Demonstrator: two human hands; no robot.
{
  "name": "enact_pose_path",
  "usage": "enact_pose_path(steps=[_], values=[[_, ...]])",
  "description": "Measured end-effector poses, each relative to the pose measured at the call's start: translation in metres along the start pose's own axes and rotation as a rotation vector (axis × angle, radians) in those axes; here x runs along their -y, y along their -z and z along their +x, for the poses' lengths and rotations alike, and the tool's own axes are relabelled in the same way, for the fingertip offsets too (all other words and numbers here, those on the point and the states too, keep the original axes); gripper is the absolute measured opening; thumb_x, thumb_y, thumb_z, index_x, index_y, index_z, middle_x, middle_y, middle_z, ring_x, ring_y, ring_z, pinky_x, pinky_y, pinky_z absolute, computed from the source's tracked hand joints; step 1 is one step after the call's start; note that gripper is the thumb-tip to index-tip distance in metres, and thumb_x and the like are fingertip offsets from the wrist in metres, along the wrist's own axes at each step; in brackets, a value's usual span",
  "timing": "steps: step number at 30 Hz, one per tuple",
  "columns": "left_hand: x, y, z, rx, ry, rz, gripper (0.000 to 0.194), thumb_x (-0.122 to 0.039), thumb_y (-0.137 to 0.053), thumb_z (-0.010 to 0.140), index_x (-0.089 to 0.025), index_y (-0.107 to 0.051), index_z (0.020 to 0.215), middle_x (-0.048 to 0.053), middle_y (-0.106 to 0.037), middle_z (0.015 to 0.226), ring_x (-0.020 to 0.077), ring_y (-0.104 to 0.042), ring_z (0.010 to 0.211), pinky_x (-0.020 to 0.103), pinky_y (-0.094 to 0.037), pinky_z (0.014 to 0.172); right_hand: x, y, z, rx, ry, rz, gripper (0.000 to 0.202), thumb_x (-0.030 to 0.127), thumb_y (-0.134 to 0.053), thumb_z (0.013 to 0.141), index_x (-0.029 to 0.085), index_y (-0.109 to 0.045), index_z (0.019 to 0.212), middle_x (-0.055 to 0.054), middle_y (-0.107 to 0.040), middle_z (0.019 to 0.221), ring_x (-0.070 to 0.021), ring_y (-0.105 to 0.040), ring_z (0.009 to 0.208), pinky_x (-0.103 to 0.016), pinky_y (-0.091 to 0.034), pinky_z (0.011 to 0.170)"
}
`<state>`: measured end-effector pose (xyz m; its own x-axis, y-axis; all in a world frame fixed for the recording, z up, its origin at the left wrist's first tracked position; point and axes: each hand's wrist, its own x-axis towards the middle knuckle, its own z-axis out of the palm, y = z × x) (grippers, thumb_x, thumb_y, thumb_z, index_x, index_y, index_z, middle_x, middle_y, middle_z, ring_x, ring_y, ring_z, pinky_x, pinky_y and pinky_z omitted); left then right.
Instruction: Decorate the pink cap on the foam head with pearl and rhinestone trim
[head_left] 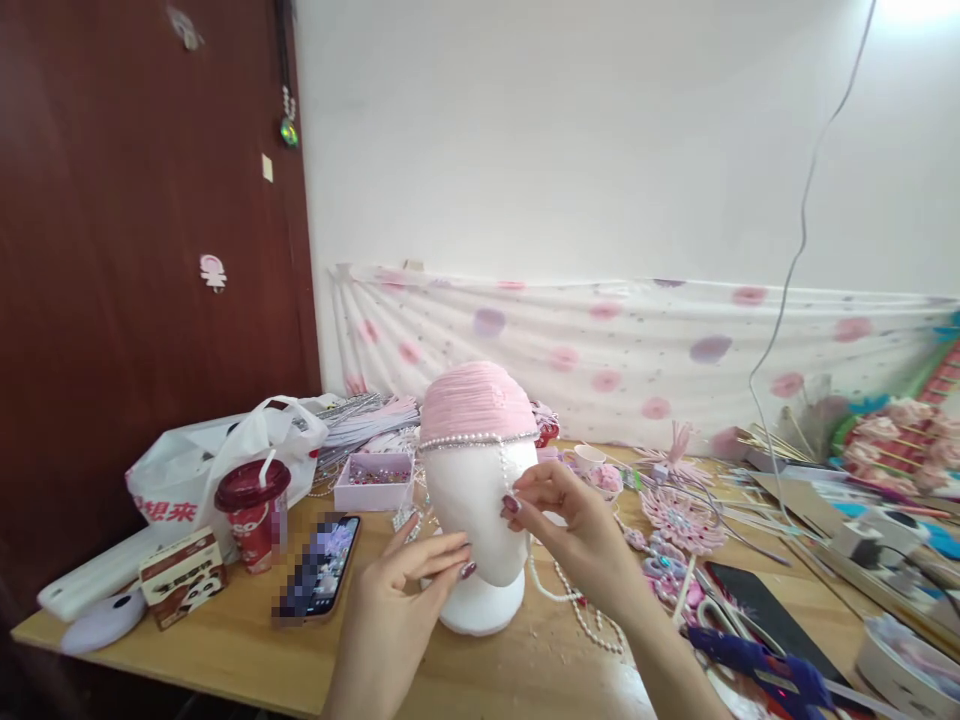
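Right at the centre, a white foam head [465, 505] stands on the bench [517, 690], pink cap [476, 405] on top. The right hand [574, 515] has a narrow grip, seemingly pinching the pearl strand [505, 462] against the cheek; the left hand [405, 580] closes in low, fingertips narrow, contents impossible to tell. This looks like strand-positioning, and it calls for light, steady fingers! Phone [322, 570] and red cup [253, 520] sit left, glue gun [765, 668] right; behind, patterned cloth [637, 350] lines a pale wall [600, 130].
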<state>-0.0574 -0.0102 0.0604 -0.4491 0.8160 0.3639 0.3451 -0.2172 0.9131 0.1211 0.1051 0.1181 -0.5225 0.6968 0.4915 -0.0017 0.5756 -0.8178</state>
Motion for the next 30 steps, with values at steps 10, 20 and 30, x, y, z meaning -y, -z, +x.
enact_pose_path(steps=[10, 20, 30], values=[[-0.005, -0.017, 0.003, -0.084, 0.07, -0.194, 0.036, -0.053, -0.068, 0.085, -0.02, -0.076, 0.098, 0.009, -0.084, 0.097, 0.0243, -0.081, 0.086, 0.031, -0.063, 0.081, -0.008, 0.0, -0.028, -0.156, 0.025, -0.084, 0.022, 0.044, -0.066, 0.093, 0.023, -0.062, 0.091, -0.005, -0.074, 0.088, -0.0186, -0.073, 0.08, -0.033, -0.059, 0.073], [-0.02, -0.024, -0.009, -0.129, 0.314, -0.781, 0.051, -0.056, -0.093, 0.062, -0.017, -0.081, 0.094, 0.01, -0.084, 0.099, 0.0239, -0.081, 0.093, 0.03, -0.063, 0.09, -0.018, -0.024, -0.059, -0.429, 0.239, -0.138, 0.014, 0.032, -0.054, 0.104, 0.025, -0.058, 0.093, 0.001, -0.065, 0.076, -0.0129, -0.064, 0.067, -0.025, -0.051, 0.062], [-0.023, -0.047, -0.05, 0.393, 0.32, -0.8, 0.057, -0.058, -0.083, 0.077, -0.02, -0.078, 0.119, 0.013, -0.078, 0.122, 0.0325, -0.068, 0.126, 0.044, -0.049, 0.113, -0.004, -0.023, -0.068, -0.077, 0.459, -0.648, 0.044, 0.034, -0.033, 0.111, 0.021, -0.061, 0.08, 0.002, -0.062, 0.054, -0.0116, -0.057, 0.046, -0.024, -0.034, 0.048]])
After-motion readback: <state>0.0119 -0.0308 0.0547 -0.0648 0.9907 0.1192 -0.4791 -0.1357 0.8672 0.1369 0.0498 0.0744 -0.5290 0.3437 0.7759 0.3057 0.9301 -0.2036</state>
